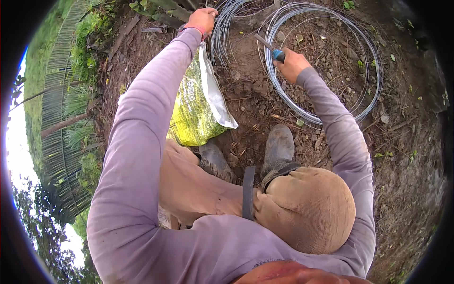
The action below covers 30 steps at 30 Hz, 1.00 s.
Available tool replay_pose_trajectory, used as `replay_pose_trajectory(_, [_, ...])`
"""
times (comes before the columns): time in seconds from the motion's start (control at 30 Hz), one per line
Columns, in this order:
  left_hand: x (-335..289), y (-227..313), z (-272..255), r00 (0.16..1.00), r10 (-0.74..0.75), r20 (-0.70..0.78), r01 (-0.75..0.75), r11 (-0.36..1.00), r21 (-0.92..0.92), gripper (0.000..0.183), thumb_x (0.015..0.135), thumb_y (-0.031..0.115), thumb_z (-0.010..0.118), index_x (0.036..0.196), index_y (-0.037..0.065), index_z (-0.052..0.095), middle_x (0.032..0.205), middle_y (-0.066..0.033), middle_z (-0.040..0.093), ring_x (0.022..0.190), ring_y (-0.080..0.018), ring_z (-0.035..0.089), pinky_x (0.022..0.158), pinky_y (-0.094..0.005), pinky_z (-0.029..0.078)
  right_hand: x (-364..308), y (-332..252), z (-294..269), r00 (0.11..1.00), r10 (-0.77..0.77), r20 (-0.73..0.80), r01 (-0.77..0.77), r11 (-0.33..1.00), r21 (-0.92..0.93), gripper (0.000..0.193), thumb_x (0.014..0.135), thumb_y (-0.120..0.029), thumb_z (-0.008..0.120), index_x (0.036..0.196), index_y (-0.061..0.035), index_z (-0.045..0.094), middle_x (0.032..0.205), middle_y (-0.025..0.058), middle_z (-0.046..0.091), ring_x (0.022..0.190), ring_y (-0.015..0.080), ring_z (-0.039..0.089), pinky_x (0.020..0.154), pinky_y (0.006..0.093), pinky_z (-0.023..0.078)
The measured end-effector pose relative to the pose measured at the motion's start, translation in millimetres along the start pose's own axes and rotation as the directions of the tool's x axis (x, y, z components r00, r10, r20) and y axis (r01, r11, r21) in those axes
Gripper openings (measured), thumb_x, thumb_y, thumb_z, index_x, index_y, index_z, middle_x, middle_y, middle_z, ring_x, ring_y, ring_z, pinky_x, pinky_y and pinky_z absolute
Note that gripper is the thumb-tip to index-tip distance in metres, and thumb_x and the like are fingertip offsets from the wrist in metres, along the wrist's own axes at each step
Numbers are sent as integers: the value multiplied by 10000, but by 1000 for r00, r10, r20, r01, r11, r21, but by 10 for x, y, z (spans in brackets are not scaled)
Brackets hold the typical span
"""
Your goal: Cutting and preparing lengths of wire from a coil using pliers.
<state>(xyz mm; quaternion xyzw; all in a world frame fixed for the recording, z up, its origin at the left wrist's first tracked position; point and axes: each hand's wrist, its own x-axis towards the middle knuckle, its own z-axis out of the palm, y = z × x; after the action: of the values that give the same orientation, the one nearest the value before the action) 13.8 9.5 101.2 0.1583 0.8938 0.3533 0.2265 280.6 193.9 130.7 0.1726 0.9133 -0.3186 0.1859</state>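
My left hand (202, 21) is stretched far forward, fingers closed beside the left coil of grey wire (222, 33). It seems to pinch something, but what lies in the fingers is too small to make out. A red band circles that wrist. In my right hand (292, 65) is a hand tool (278, 55) with a blue and black handle and a narrow, dull metal shaft pointing up and left. Its exact kind is unclear. The tool and hand are over the left side of a larger loose wire coil (376, 90) lying on the soil.
A yellow and white sack (198, 111) lies below my left forearm. My boots (279, 144) stand on brown soil, with my bent knee (317, 208) close by. A dark strap (248, 191) crosses my trousers. Bamboo fencing (61, 118) and plants line the left side.
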Motion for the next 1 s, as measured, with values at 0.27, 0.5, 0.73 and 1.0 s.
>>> replay_pose_trajectory(0.27, [151,564,592,935,350,63,-347,860,373,420,863,403,579,1160,108,552,999,-126,597,781,-226,613,699,-350,504,-343,64,-66,999,36,-36,-35,999,35,390,844,-310,568,1095,-19,500,979,220,617,960,388,576,831,443,450])
replay_pose_trajectory(0.5, [-2387,2011,464,162,937,309,318,247,-915,223,893,111,566,1029,-58,614,851,-110,641,678,-144,602,598,-256,477,-349,-46,-54,994,107,25,-110,981,157,342,827,-270,595,1049,-22,513,969,253,607,949,401,573,811,453,452])
replay_pose_trajectory(0.73, [-3011,2484,123,199,980,-4,428,-91,-899,245,892,97,559,1069,-73,574,855,-109,626,699,-138,595,606,-248,470,-396,-91,-14,993,-33,-115,44,994,99,509,824,-303,600,1187,28,464,1025,266,593,989,413,555,853,440,438])
replay_pose_trajectory(1.0, [-3308,2790,287,257,964,-72,481,-192,-855,281,891,80,552,1114,-89,528,861,-108,609,723,-131,587,616,-239,462,-475,-107,-14,986,42,-159,-28,996,90,519,822,-311,603,1196,22,466,1045,272,584,1002,409,549,859,439,434])
